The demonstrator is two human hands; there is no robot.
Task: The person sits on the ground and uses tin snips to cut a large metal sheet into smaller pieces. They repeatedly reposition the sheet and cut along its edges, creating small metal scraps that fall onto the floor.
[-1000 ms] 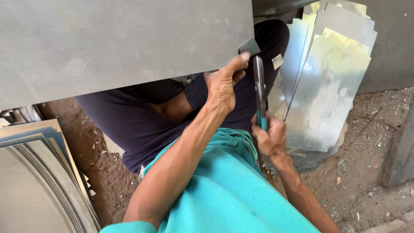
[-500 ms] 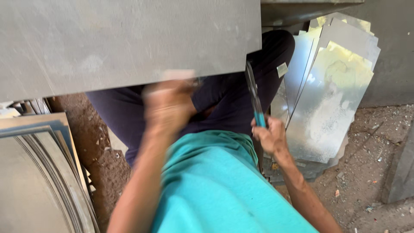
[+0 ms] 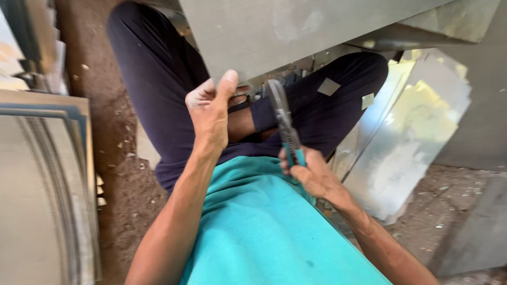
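A large grey metal sheet (image 3: 296, 26) fills the top of the view, its lower edge over my lap. My left hand (image 3: 211, 113) pinches that lower edge near its left corner, thumb up against the sheet's face. My right hand (image 3: 311, 171) grips the teal handles of tin snips (image 3: 282, 119). The snips' dark blades point up toward the sheet's edge, just right of my left hand. I sit on the ground in dark trousers and a teal shirt.
A stack of cut metal sheets (image 3: 42, 190) lies at the left. Shiny sheet pieces (image 3: 406, 137) lean at the right beside a grey wall (image 3: 475, 105). Small metal offcuts (image 3: 328, 87) rest on my right leg. The floor is bare dirt (image 3: 127, 174).
My left hand has slid left along the sheet's lower edge and gripped it near the corner. The view has swung, so the sheet now sits further right. The snips stay pointed up in my right hand.
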